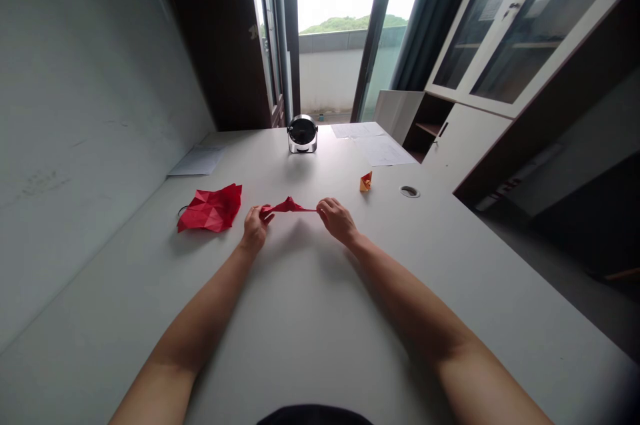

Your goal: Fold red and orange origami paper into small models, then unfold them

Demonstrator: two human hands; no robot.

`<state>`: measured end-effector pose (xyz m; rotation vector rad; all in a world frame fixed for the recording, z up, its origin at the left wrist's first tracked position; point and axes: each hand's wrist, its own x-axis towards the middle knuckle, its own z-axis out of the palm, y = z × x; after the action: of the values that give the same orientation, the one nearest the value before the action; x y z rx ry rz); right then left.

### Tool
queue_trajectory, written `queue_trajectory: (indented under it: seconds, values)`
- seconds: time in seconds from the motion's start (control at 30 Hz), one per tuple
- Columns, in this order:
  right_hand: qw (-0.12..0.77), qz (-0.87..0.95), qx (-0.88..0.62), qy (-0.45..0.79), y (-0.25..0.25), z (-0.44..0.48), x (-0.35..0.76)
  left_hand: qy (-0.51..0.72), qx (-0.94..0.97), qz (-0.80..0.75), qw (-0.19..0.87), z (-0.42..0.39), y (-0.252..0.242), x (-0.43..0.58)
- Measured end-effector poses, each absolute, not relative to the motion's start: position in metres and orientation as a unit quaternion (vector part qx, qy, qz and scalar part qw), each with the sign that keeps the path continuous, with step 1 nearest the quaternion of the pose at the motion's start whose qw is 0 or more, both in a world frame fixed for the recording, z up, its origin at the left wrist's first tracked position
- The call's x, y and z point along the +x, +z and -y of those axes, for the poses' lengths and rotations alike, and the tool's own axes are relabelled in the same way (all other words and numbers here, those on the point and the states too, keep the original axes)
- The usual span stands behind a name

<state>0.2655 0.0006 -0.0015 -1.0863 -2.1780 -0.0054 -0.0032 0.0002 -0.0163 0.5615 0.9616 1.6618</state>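
Observation:
A folded piece of red paper (290, 205) stretches between my two hands, just above the white table. It is flattened into a narrow strip with a small peak in the middle. My left hand (256, 226) pinches its left end, and the fingers of my right hand (337, 219) are closed on the thin right tip. To the left of my left hand lies a creased, unfolded sheet of red paper (210, 209). Beyond my right hand stands a small orange folded-paper piece (366, 181).
A round black device on a metal stand (303, 134) is at the table's far edge. Paper sheets (385, 150) lie at the back right, more paper (197, 161) at the back left. A cable hole (409, 191) sits at the right. A wall (90, 145) borders the left side.

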Motion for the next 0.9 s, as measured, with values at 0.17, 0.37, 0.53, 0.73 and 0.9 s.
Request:
queue_trajectory:
  seconds: [0.17, 0.37, 0.53, 0.73, 0.9]
  values:
    - [0.345, 0.841, -0.417, 0.001, -0.002, -0.002, 0.267, 0.678, 0.217, -0.349, 0.609, 0.005, -0.011, -0.004]
    - [0.339, 0.849, -0.406, -0.001, -0.001, -0.002, 0.267, 0.682, 0.215, -0.337, 0.613, 0.009, -0.007, -0.003]
    - [0.349, 0.838, -0.419, -0.003, -0.001, -0.003, 0.268, 0.684, 0.216, -0.346, 0.604, 0.008, -0.007, -0.002]
    - [0.35, 0.837, -0.42, -0.003, 0.002, 0.0, 0.266, 0.679, 0.229, -0.331, 0.615, 0.012, -0.002, 0.0]
    - [0.321, 0.885, -0.331, 0.061, 0.006, 0.009, 0.256, 0.673, 0.32, -0.338, 0.574, 0.021, 0.004, 0.011]
